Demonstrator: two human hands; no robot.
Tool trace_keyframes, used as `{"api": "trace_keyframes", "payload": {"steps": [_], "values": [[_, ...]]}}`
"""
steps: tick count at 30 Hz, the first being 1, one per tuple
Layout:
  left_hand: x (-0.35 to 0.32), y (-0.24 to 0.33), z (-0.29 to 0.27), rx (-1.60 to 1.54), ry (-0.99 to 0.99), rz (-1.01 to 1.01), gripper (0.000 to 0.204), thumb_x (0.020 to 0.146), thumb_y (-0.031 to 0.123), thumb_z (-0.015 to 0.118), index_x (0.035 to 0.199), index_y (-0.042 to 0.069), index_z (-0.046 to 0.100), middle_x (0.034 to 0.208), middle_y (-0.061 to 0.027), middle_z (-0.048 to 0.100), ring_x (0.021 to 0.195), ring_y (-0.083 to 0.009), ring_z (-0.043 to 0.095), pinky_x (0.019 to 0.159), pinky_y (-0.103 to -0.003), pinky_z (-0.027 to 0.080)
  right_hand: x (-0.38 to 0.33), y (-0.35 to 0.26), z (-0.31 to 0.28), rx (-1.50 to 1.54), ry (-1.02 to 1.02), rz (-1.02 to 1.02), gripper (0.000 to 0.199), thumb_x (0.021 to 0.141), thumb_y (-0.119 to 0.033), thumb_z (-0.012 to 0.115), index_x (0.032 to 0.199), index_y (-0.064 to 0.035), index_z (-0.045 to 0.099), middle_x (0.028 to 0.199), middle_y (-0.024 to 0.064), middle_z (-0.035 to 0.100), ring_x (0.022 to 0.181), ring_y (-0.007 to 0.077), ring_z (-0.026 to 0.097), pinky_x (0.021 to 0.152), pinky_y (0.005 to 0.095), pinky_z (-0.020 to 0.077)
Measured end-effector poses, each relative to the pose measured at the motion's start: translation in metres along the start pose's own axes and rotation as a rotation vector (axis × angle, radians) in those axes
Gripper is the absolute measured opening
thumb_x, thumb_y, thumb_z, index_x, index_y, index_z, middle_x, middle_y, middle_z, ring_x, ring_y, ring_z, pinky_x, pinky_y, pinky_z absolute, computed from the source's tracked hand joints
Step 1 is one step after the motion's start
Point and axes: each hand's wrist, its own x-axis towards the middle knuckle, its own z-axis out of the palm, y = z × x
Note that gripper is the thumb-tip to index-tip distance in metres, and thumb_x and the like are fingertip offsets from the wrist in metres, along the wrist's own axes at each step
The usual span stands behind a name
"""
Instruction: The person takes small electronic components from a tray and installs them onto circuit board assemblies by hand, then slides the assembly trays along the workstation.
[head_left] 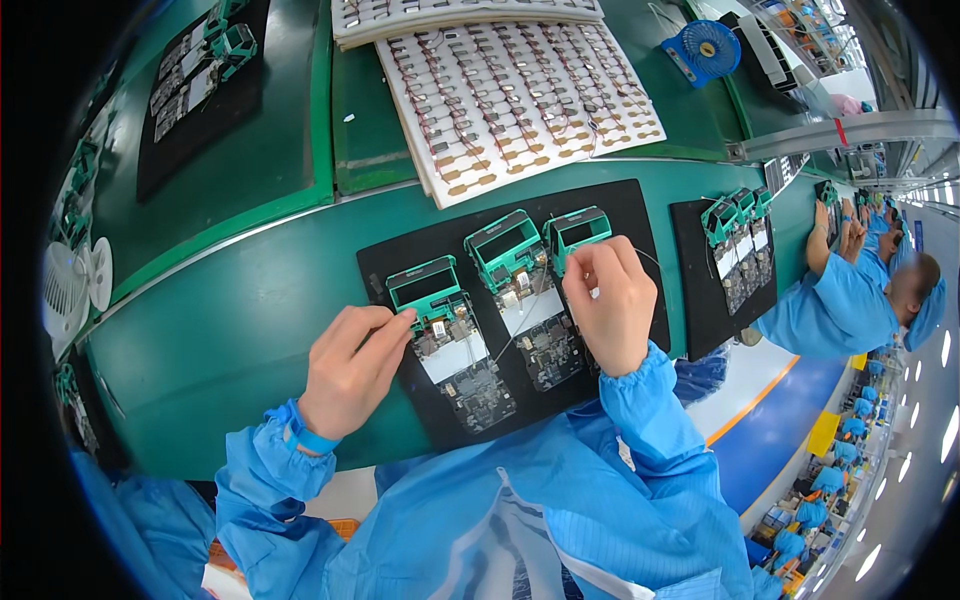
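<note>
Spreading wide from its left end, the green worktop [200, 370] meets a black mat [628, 208] reaching the near edge. Left hand [350, 365] touches the left green-framed board [450, 345], pinch uncertain; middle board [530, 305] close beside; right hand [612, 310] curls over the right board [577, 217], grip hidden; narrow strip, then second mat [700, 320].

Blue fan [708, 50] at upper right, white fan [66, 292] at far left.
</note>
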Motion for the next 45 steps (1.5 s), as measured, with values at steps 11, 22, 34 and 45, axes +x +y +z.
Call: {"api": "trace_keyframes", "payload": {"steps": [11,22,34,45], "values": [[-0.003,0.002,0.000,-0.015,0.024,-0.061,0.029,0.074,-0.005,0.077,0.102,0.001,0.070,0.092,-0.0105,0.063,0.079,-0.0275,0.064,0.066,-0.037,0.053,-0.007,0.028,-0.009,0.150,0.107,0.296,0.008,0.087,0.003,0.065,0.088,-0.0012,0.059,0.085,0.0088,0.055,0.065,0.0179,0.055,0.056,0.0302,0.0447],[-0.008,0.001,0.005,-0.035,0.081,-0.103,0.028,0.075,-0.005,0.078,0.102,0.001,0.071,0.093,-0.0114,0.067,0.081,-0.0273,0.066,0.069,-0.035,0.054,-0.004,-0.066,0.003,0.483,-0.366,-0.163,0.028,0.081,0.001,0.069,0.107,-0.0047,0.061,0.092,0.0110,0.061,0.076,0.0291,0.067,0.062,0.0374,0.0544],[-0.017,-0.007,0.007,0.117,0.101,0.101,0.030,0.074,-0.007,0.076,0.103,-0.004,0.070,0.093,-0.0117,0.064,0.078,-0.0257,0.065,0.064,-0.034,0.055,0.007,-0.079,0.026,0.249,-0.499,-0.486,0.036,0.077,-0.001,0.064,0.113,0.0010,0.065,0.096,0.0098,0.062,0.080,0.0270,0.068,0.067,0.0355,0.0572],[-0.016,-0.010,0.013,0.029,0.163,0.084,0.032,0.072,-0.007,0.075,0.103,-0.004,0.069,0.093,-0.0125,0.064,0.076,-0.0262,0.065,0.063,-0.033,0.055,0.004,-0.066,0.030,0.350,-0.457,-0.521,0.040,0.075,0.000,0.066,0.115,0.0011,0.064,0.094,0.0103,0.062,0.079,0.0265,0.067,0.065,0.0346,0.0564]]}}
